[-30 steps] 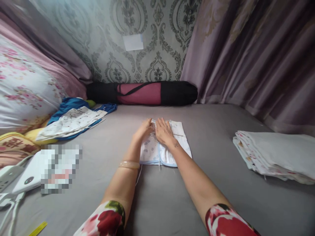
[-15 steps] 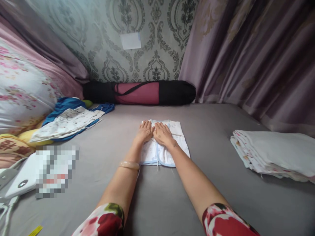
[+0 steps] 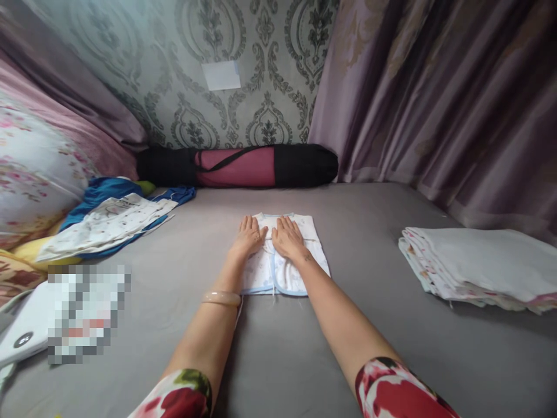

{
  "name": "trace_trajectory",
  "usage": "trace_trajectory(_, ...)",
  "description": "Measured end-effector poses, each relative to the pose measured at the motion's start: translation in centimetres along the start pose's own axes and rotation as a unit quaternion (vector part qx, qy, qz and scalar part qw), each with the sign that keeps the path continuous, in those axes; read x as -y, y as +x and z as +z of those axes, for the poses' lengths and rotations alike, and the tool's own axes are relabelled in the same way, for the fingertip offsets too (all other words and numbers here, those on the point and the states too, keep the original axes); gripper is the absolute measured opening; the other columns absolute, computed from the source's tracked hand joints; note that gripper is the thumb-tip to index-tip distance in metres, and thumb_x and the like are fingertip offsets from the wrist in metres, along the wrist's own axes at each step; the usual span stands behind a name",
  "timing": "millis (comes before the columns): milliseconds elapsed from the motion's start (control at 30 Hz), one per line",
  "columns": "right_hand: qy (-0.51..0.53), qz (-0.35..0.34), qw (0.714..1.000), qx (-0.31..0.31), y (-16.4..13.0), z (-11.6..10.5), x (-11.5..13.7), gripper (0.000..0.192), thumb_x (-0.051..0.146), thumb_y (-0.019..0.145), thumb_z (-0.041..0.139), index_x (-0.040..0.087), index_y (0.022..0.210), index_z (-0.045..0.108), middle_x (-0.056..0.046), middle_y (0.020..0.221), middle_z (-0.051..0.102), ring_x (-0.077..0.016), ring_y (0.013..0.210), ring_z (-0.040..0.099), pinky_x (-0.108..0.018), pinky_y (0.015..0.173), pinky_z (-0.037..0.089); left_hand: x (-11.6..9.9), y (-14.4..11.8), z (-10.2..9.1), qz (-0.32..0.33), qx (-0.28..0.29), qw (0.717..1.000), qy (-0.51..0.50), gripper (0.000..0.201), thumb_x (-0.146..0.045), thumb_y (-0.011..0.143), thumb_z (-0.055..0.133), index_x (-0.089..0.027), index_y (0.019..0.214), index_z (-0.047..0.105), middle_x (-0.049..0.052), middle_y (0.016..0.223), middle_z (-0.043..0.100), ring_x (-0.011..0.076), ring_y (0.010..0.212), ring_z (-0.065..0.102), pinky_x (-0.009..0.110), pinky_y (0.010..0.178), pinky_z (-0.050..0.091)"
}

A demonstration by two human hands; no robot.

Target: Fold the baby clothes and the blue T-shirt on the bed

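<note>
A small white baby shirt [image 3: 287, 278] with light blue edging lies folded on the grey sheet [image 3: 270, 354]. Its hem faces me, and a thin tie sticks out at the front. My left hand [image 3: 249, 237] rests flat on the shirt's left side, palm down, fingers pointing away. On the upper middle of the shirt my right hand [image 3: 286, 237] lies flat too, fingers stretched out. A small gap shows between the two hands. A pale bangle [image 3: 221, 298] sits on my left forearm.
Folded white cloths [image 3: 483, 267] are stacked at the right. On the left lie a patterned white garment [image 3: 108, 223], blue cloth [image 3: 98, 197], a floral pillow [image 3: 35, 168] and a white device [image 3: 32, 319]. A long black and maroon bag [image 3: 235, 166] lies against the wall.
My hands have slid apart on the shirt, the left one toward its left edge. The whole view has shifted slightly, so most things sit further left.
</note>
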State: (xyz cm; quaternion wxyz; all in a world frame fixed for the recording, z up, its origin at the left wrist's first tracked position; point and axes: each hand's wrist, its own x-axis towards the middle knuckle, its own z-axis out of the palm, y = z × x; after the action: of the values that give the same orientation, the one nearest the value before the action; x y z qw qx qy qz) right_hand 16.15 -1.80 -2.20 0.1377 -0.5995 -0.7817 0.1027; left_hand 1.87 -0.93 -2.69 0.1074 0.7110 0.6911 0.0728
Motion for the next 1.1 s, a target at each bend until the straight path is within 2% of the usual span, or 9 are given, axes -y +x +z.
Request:
trace_trajectory(233,0.031,0.016,0.999,0.038,0.3,-1.6,-0.4,0.059,0.033,0.099,0.024,0.003,0.149,0.031,-0.014,0.157,0.026,-0.0236,0.146,0.018,-0.037,0.118,0.01,0.5,0.8,-0.6,-0.008,-0.002,1.0,-0.013,0.069,-0.045,0.096,0.027,-0.001,0.148,0.026,0.024,0.157,0.018,0.0328,0.147,0.013,0.047,0.117,0.018)
trace_trajectory(367,0.023,0.104,0.994,-0.032,0.7,-2.6,-2.2,0.061,0.035,0.1,0.023,0.001,0.15,0.027,-0.016,0.158,0.022,-0.0268,0.147,0.013,-0.041,0.118,0.01,0.4,1.0,-1.3,-0.013,-0.018,1.0,-0.015,0.071,-0.046,0.096,0.024,0.001,0.149,0.023,0.023,0.158,0.014,0.0316,0.148,0.008,0.046,0.118,0.014)
trace_trajectory(467,-0.001,0.151,0.988,-0.045,0.6,-2.2,-3.5,0.062,0.036,0.1,0.025,-0.003,0.148,0.028,-0.02,0.157,0.024,-0.0289,0.146,0.016,-0.042,0.117,0.013,0.3,0.7,-1.0,-0.02,0.01,1.0,-0.012,0.075,-0.05,0.095,0.024,0.003,0.149,0.022,0.024,0.158,0.012,0.0321,0.148,0.008,0.045,0.118,0.014)
trace_trajectory(633,-0.031,0.152,0.987,-0.039,0.4,-1.2,-4.2,0.063,0.037,0.1,0.027,-0.005,0.146,0.031,-0.021,0.156,0.026,-0.0306,0.145,0.019,-0.04,0.117,0.014,0.3,0.3,0.0,-0.016,0.02,1.0,-0.003,0.083,-0.057,0.093,0.026,0.005,0.148,0.021,0.027,0.157,0.011,0.0337,0.147,0.007,0.045,0.118,0.014)
trace_trajectory(767,-0.013,0.165,0.986,-0.034,0.5,-2.1,-3.8,0.061,0.036,0.1,0.025,-0.003,0.147,0.031,-0.021,0.155,0.027,-0.0296,0.144,0.021,-0.04,0.116,0.016,0.5,0.7,0.0,-0.014,0.01,1.0,-0.021,0.079,-0.057,0.093,0.03,0.0,0.147,0.026,0.027,0.156,0.015,0.0352,0.147,0.011,0.049,0.116,0.018)
trace_trajectory(833,-0.002,0.15,0.988,-0.037,0.5,-2.8,-3.1,0.06,0.037,0.1,0.023,0.001,0.148,0.03,-0.021,0.157,0.024,-0.0288,0.145,0.019,-0.042,0.116,0.017,0.8,1.1,-0.7,0.0,0.008,0.999,-0.043,0.07,-0.052,0.093,0.034,-0.006,0.146,0.032,0.026,0.155,0.022,0.0356,0.146,0.014,0.052,0.115,0.02)
trace_trajectory(933,0.008,0.06,0.998,-0.014,0.3,-3.3,-1.4,0.058,0.039,0.101,0.023,0.01,0.151,0.029,-0.017,0.159,0.018,-0.0275,0.147,0.013,-0.045,0.116,0.012,1.4,1.3,-2.9,0.024,-0.024,0.994,-0.103,0.053,-0.042,0.096,0.032,-0.016,0.141,0.04,0.02,0.153,0.033,0.0322,0.146,0.02,0.053,0.114,0.022)
trace_trajectory(1000,0.01,0.006,1.0,0.012,0.1,-2.9,-0.3,0.057,0.04,0.101,0.023,0.015,0.151,0.029,-0.014,0.16,0.016,-0.0265,0.148,0.01,-0.046,0.117,0.009,1.9,1.0,-4.5,0.009,-0.055,0.987,-0.152,0.052,-0.041,0.098,0.026,-0.016,0.141,0.039,0.017,0.154,0.033,0.0287,0.146,0.019,0.049,0.115,0.021)
trace_trajectory(1100,0.003,-0.02,0.999,0.043,-0.1,-1.7,0.4,0.057,0.04,0.101,0.023,0.016,0.152,0.029,-0.012,0.16,0.018,-0.0251,0.148,0.009,-0.045,0.118,0.006,2.5,0.1,-6.3,-0.018,-0.078,0.977,-0.197,0.053,-0.042,0.098,0.02,-0.012,0.136,0.043,0.017,0.151,0.037,0.0263,0.145,0.024,0.044,0.116,0.022)
